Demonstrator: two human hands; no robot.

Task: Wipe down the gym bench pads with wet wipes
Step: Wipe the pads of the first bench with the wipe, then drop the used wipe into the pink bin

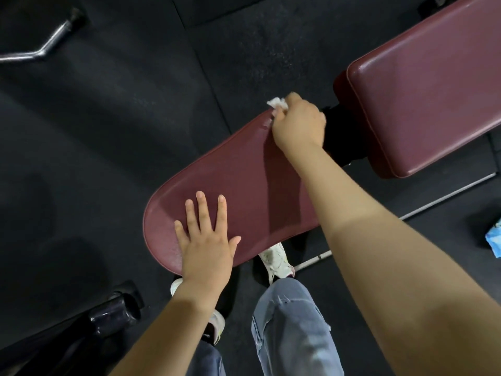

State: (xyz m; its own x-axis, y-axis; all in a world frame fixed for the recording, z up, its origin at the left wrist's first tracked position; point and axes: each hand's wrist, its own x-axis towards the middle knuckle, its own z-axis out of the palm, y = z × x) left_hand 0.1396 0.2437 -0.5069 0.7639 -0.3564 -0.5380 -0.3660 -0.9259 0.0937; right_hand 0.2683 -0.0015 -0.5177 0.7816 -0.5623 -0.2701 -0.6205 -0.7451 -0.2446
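A maroon seat pad (238,185) with a rounded near end lies in the middle of the head view. Beyond it at the upper right is the larger maroon back pad (428,88). My right hand (296,120) is shut on a crumpled white wet wipe (276,103) and presses it on the seat pad's far corner, where the surface looks wet. My left hand (204,237) lies flat on the pad's near end with fingers spread, holding nothing.
Black rubber floor (108,118) surrounds the bench. A bent chrome bar (43,42) lies at the upper left. A blue wipes pack (494,241) sits on the floor at the right edge. A black bench foot (113,313) is at the lower left. My legs and shoes stand under the pad.
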